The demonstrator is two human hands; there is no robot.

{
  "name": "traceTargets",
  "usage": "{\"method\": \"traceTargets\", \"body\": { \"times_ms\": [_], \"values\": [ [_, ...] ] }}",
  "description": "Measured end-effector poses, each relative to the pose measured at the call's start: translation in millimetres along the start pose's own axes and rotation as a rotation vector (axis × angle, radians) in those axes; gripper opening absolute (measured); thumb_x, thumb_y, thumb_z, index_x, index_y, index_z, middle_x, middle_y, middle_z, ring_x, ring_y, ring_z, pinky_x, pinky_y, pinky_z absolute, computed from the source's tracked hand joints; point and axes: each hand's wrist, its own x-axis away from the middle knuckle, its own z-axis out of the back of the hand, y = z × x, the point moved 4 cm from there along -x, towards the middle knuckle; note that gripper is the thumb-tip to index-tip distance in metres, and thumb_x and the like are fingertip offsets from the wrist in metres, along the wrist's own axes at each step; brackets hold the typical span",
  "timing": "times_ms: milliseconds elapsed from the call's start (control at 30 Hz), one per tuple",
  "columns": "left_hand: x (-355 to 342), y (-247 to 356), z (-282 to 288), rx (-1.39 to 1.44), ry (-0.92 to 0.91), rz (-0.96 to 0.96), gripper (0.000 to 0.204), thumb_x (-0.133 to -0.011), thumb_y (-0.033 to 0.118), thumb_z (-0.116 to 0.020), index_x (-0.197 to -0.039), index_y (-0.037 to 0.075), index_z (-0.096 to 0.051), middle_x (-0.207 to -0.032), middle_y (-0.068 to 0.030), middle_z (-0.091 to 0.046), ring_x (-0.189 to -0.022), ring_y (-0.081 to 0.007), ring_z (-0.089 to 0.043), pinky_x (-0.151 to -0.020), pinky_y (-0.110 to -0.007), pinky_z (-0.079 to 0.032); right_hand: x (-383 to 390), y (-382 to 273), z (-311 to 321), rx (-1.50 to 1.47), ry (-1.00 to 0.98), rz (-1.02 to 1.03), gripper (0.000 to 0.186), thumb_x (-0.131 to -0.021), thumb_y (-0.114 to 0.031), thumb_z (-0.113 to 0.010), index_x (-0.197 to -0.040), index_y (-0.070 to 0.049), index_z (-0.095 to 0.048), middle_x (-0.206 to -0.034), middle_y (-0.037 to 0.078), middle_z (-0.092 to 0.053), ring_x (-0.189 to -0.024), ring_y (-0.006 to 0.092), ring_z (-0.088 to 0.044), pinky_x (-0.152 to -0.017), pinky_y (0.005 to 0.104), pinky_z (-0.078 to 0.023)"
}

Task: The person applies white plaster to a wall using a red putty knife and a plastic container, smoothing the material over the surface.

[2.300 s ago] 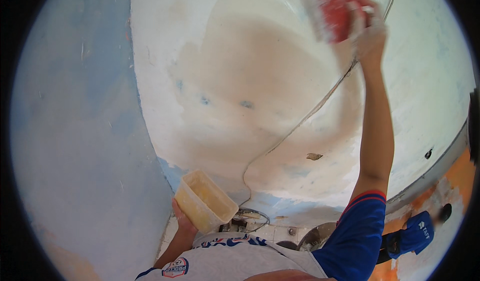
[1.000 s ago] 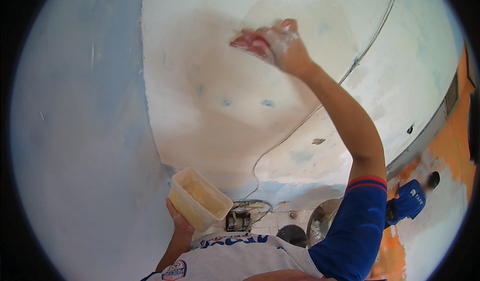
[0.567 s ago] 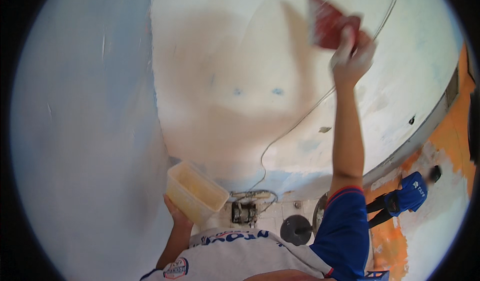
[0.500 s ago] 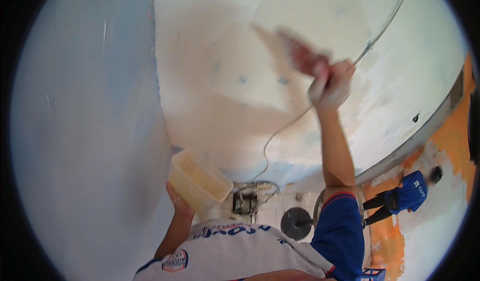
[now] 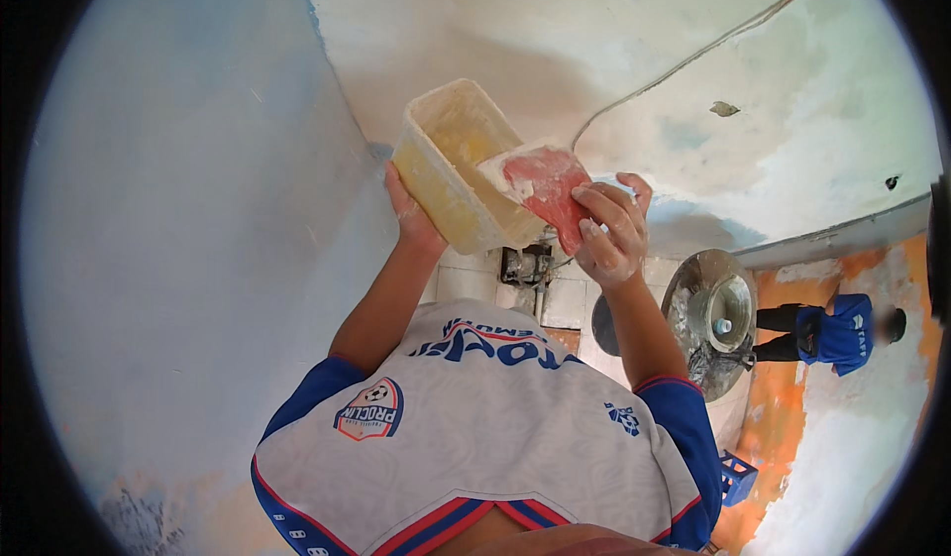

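My left hand (image 5: 414, 209) grips a pale yellow plastic tub (image 5: 421, 174) by its left side; the tub is tilted and its inner walls are smeared with whitish paste. In my right hand (image 5: 612, 224) is a red putty knife (image 5: 545, 181), its broad blade coated with white paste. The blade's left corner overlaps the tub's right rim; whether it touches cannot be told. White residue covers the fingers of my right hand, which pinch the red part.
Ahead is a patchy off-white wall (image 5: 684, 70) crossed by a cable (image 5: 684, 63); a blue-grey wall (image 5: 188, 209) stands left. Lower right are a round, paste-stained basin (image 5: 684, 303) holding a bucket (image 5: 715, 308), a blue stool (image 5: 738, 479) and a person in blue (image 5: 847, 333).
My right hand has come down from the wall with the putty knife to the tub. My left hand has lifted the tub up and to the right.
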Motion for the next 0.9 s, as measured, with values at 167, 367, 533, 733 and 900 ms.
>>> {"method": "traceTargets", "body": {
  "times_ms": [167,367,533,733,900],
  "values": [
    [-11.1,-22.6,-33.6,0.025,-0.328,-0.117,0.082,-0.098,0.076,-0.040,-0.153,0.015,-0.046,-0.149,-0.0092,-0.055,-0.134,-0.0291,-0.055,-0.111,-0.048,-0.049,28.8,23.4,45.1,-0.213,0.221,-0.473,0.023,-0.098,-0.006,-0.063,-0.117,-0.004,-0.049,-0.105,0.018,-0.071,-0.091,0.0264,-0.070,-0.083,0.0434,-0.056],
    [-21.5,-71.3,-58.3,0.153,-0.572,-0.069,0.084,-0.096,0.078,-0.041,-0.152,0.015,-0.047,-0.149,-0.0091,-0.055,-0.135,-0.0297,-0.055,-0.111,-0.048,-0.048,48.9,52.7,118.9,-0.402,0.628,-0.839,0.039,-0.098,-0.001,-0.069,-0.128,-0.003,-0.044,-0.109,0.018,-0.071,-0.102,0.0197,-0.068,-0.093,0.0348,-0.056],
    [-23.2,-124.0,-64.5,0.183,-0.525,-0.061,0.086,-0.095,0.079,-0.041,-0.151,0.015,-0.049,-0.149,-0.0091,-0.055,-0.136,-0.0303,-0.054,-0.111,-0.049,-0.048,35.2,55.4,131.1,-0.546,0.148,-0.594,0.020,-0.094,0.004,-0.068,-0.106,-0.004,-0.055,-0.104,0.021,-0.074,-0.089,0.0300,-0.072,-0.086,0.0424,-0.056],
    [-25.8,-171.5,-78.6,-0.014,-0.329,-0.027,0.093,-0.095,0.083,-0.030,-0.152,0.011,-0.046,-0.149,-0.0106,-0.054,-0.136,-0.0290,-0.054,-0.111,-0.045,-0.048,23.5,86.0,162.9,-0.275,-0.264,-0.328,0.015,-0.087,-0.007,-0.072,-0.101,-0.011,-0.071,-0.102,0.013,-0.075,-0.087,0.0289,-0.069,-0.081,0.0445,-0.052],
    [-31.2,-190.3,-94.4,-0.194,-0.259,-0.114,0.094,-0.093,0.086,-0.025,-0.154,0.017,-0.045,-0.154,-0.0101,-0.050,-0.142,-0.0323,-0.048,-0.115,-0.050,-0.042,31.4,110.4,177.0,-0.038,-0.509,-0.204,0.028,-0.073,-0.016,-0.079,-0.101,-0.019,-0.077,-0.109,-0.001,-0.074,-0.097,0.0214,-0.066,-0.086,0.0459,-0.045]
  ]
}}
